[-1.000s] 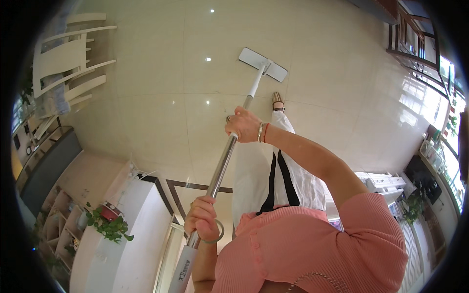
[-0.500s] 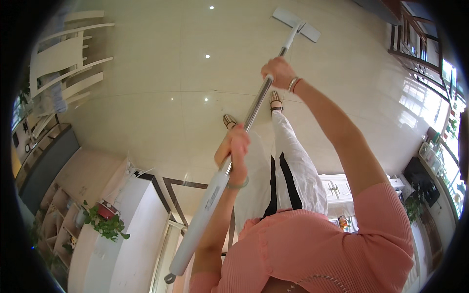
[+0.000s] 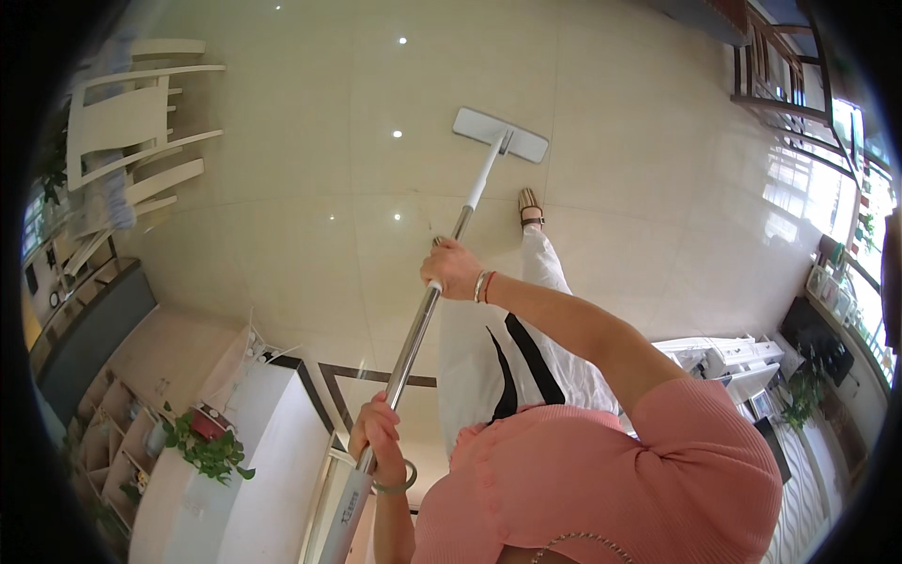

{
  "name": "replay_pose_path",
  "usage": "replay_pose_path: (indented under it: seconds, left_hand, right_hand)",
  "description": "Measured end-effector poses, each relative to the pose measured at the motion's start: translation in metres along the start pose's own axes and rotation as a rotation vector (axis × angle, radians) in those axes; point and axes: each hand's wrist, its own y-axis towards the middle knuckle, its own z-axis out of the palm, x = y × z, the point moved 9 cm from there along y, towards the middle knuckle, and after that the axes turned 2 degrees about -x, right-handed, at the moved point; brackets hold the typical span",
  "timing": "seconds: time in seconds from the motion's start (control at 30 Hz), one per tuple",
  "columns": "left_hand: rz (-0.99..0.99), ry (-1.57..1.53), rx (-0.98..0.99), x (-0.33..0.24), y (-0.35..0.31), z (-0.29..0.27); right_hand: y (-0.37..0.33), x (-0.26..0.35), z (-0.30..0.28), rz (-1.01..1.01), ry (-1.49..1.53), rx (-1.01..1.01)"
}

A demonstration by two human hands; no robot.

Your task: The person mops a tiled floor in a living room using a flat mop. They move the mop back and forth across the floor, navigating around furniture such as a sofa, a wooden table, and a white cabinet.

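A flat mop (image 3: pixel 407 348) slants across the view, its long metal and white pole running from the lower left up to a rectangular white head (image 3: pixel 501 133) flat on the floor ahead of me. Lower on the pole, just above its thick white grip, my left hand (image 3: pixel 377 434) is wrapped round the metal tube. My right hand (image 3: pixel 451 270) closes round the pole farther up, near the white joint in the tube. Bracelets circle both wrists. One sandalled foot (image 3: pixel 531 208) shows to the right of the pole.
Glossy beige tiles (image 3: pixel 282 244) cover the floor. White chairs (image 3: pixel 122 122) stand at the far left and dark wooden furniture (image 3: pixel 785 89) at the far right. A potted plant (image 3: pixel 209 442) sits on a white cabinet at the left; a low white cabinet (image 3: pixel 728 355) is at the right.
Both hands have drawn the mop back toward me, and its head has slid nearer and to the left. The lower end of the grip has gone out of view.
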Motion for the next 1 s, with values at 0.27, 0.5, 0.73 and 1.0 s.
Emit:
replay_pose_path:
  seconds: [0.27, 0.5, 0.73, 1.0]
  left_hand:
    - [0.331, -0.092, 0.341, -0.075, 0.048, 0.086]
    - [0.461, -0.277, 0.457, -0.054, 0.102, 0.238]
    - [0.463, -0.327, 0.57, -0.053, 0.141, 0.311]
    - [0.318, -0.148, 0.242, -0.022, 0.13, 0.153]
  right_hand:
    - [-0.013, -0.028, -0.105, 0.043, -0.06, -0.169]
    - [-0.069, -0.19, -0.224, 0.361, -0.377, -0.414]
    - [-0.08, -0.259, -0.274, 0.492, -0.28, -0.583]
    - [0.038, -0.156, -0.166, 0.184, -0.166, -0.366]
